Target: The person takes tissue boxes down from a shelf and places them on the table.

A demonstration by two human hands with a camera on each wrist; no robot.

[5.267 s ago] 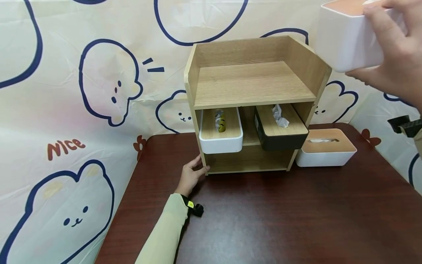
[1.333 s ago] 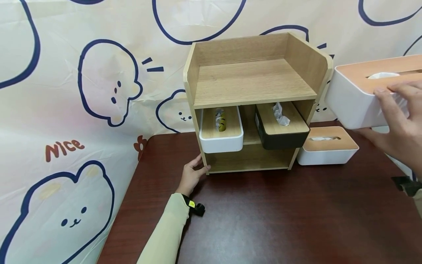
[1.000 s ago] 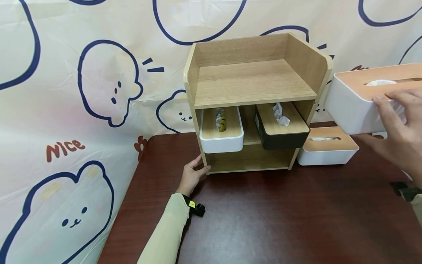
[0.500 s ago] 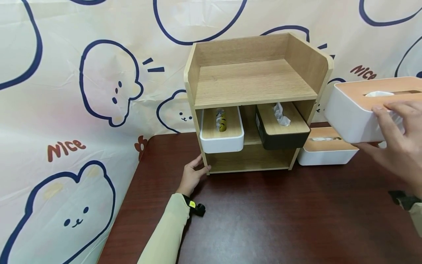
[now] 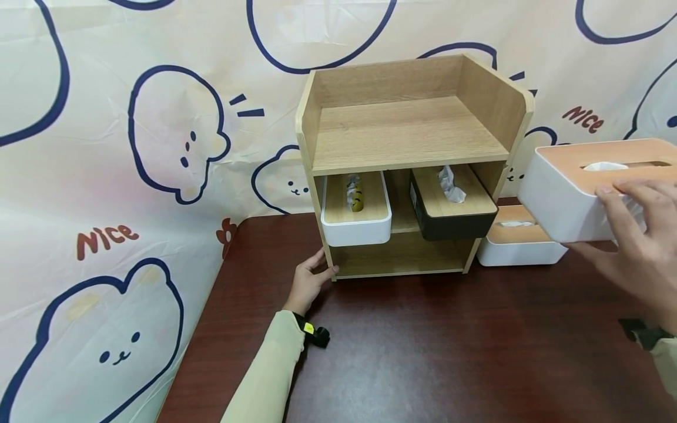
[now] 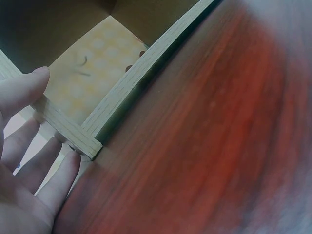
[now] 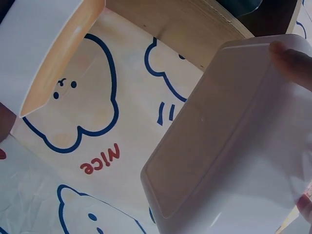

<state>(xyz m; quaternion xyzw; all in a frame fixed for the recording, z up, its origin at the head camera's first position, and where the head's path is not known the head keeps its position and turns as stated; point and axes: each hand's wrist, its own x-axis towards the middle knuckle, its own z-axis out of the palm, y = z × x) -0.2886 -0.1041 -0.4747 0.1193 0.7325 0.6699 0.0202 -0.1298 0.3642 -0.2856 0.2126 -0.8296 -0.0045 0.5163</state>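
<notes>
My left hand (image 5: 308, 283) holds the lower front of the left side panel of a wooden desktop shelf (image 5: 407, 132). In the left wrist view, the thumb (image 6: 27, 90) lies inside the panel and the other fingers outside it. At the right, my right hand (image 5: 645, 238) grips a white tissue box (image 5: 560, 202) with a peach lid, raised above the table; the thumb is underneath and fingers are on its near side. The right wrist view shows that box's pale underside (image 7: 204, 131). A similar white tissue box (image 5: 520, 252) sits on the table behind it, partly covered.
Inside the shelf's middle level, a white tissue box (image 5: 355, 232) and a black tissue box (image 5: 459, 226) stick out past the front edge. Dark wooden table (image 5: 423, 346) stretches before the shelf. A cartoon-printed cloth (image 5: 174, 247) hangs behind.
From the upper right corner, the held tissue box has come down in my right hand and now overlaps the box on the table in view. The left hand stays on the shelf.
</notes>
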